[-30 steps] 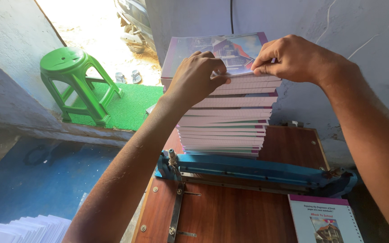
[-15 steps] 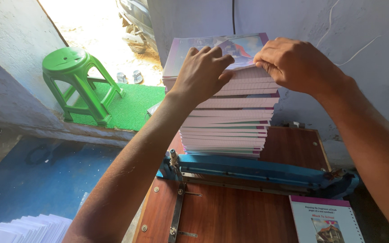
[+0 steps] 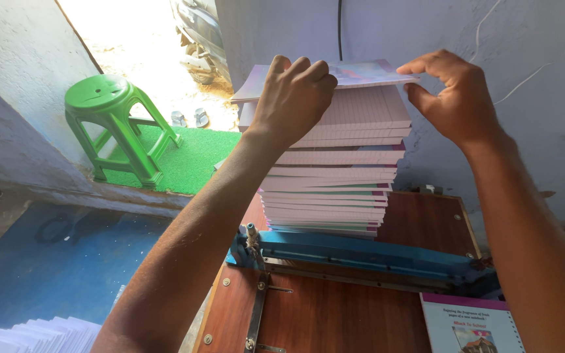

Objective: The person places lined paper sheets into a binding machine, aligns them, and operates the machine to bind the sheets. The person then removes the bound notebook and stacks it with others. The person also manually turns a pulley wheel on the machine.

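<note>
from my head camera: my left hand (image 3: 293,98) curls over the top notebook (image 3: 361,73), fingers pressed together on its near edge, while my right hand (image 3: 456,98) pinches its right corner, lifting it off the tall stack (image 3: 335,170) behind the blue cutter (image 3: 361,255).

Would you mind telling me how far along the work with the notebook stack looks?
Done: a tall stack stands on the wooden table behind the blue cutter. In hand: the left hand and right hand grip the top notebook, raised at its right edge. Left: one notebook lies apart in front.
</note>
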